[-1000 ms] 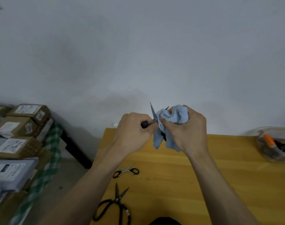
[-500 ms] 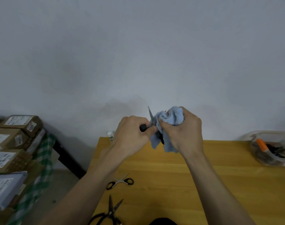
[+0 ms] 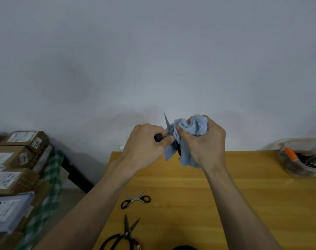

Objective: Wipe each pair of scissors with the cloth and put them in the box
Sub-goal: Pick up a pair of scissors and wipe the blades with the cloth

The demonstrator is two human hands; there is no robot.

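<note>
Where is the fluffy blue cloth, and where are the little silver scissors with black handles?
fluffy light blue cloth (image 3: 195,126), head view, bunched top fold.
small silver scissors with black handles (image 3: 135,199), head view, the pivot.

Cloth (image 3: 191,127) shifted along held scissors (image 3: 168,126) — hands barely moved

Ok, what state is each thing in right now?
Left hand: grips held scissors' handle.
Right hand: holds cloth.
Held scissors: open, tip up.
Cloth: bunched round one blade.
Small scissors: open, on table.
Large scissors: open, on table.
Box: open, holds tools.
</note>
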